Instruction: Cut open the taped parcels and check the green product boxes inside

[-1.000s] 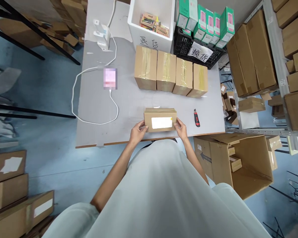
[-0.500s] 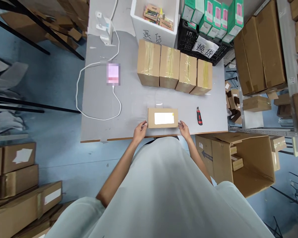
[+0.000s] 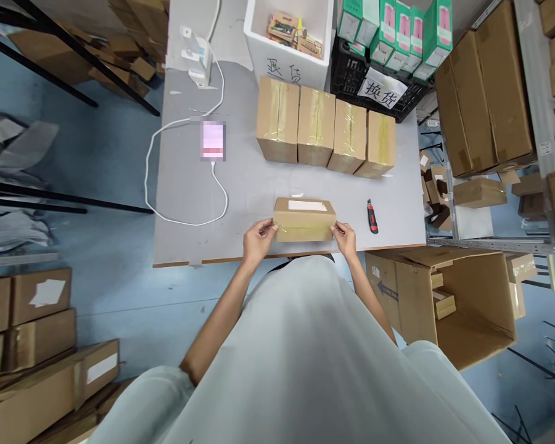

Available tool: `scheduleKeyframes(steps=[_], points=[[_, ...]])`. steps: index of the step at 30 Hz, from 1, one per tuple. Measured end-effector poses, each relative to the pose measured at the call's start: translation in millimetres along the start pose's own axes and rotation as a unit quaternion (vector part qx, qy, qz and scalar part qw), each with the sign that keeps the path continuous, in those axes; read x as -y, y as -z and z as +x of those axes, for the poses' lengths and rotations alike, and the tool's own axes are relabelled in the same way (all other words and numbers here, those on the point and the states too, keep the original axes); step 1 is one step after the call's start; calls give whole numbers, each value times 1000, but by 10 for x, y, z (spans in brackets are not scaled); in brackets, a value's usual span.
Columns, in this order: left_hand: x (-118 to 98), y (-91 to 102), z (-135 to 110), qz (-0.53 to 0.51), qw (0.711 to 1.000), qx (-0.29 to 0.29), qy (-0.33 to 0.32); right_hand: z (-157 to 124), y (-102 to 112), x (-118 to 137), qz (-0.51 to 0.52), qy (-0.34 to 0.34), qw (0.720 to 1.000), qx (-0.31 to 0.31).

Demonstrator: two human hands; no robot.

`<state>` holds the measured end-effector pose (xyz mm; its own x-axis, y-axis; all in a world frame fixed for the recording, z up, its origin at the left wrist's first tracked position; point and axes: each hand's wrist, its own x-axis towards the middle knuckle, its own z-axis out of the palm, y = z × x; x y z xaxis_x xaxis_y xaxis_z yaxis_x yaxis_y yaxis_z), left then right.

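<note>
Between my two hands is a small brown cardboard box (image 3: pixel 304 225), tilted so that its taped long side faces me. A white label (image 3: pixel 308 206) shows on the face turned away at the top. My left hand (image 3: pixel 259 239) grips the box's left end with thumb and fingers. At the right end, my right hand (image 3: pixel 345 237) pinches the corner. A black and red box cutter (image 3: pixel 372 217) lies on the table to the right of my right hand.
Several taped cartons (image 3: pixel 315 123) stand in a row on the grey table (image 3: pixel 245 191). Behind them are a white bin (image 3: pixel 284 61) and a black crate (image 3: pixel 407 108) of green boxes. A charging phone (image 3: pixel 213 139) lies left. An open carton (image 3: pixel 472 308) stands below right.
The box has tipped, its label turning away and its taped side coming toward me. My hands have closed on its ends; earlier they were beside it.
</note>
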<state>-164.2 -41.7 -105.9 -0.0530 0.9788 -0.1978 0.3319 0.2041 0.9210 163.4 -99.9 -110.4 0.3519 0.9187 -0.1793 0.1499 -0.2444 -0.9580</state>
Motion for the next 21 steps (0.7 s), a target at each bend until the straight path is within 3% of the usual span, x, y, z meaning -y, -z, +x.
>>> scheduleKeyframes(steps=[4, 11, 18, 21], points=[[-136, 43, 123, 11, 999, -20, -42, 88, -27, 103, -21, 11, 1000, -17], [-33, -32, 218, 39, 998, -28, 33, 103, -143, 167, -40, -36, 998, -30], [65, -86, 271, 19, 999, -32, 35, -69, -212, 366, -153, 112, 982, 22], [119, -101, 263, -8, 999, -29, 44, -150, -273, 412, -189, 126, 972, 56]])
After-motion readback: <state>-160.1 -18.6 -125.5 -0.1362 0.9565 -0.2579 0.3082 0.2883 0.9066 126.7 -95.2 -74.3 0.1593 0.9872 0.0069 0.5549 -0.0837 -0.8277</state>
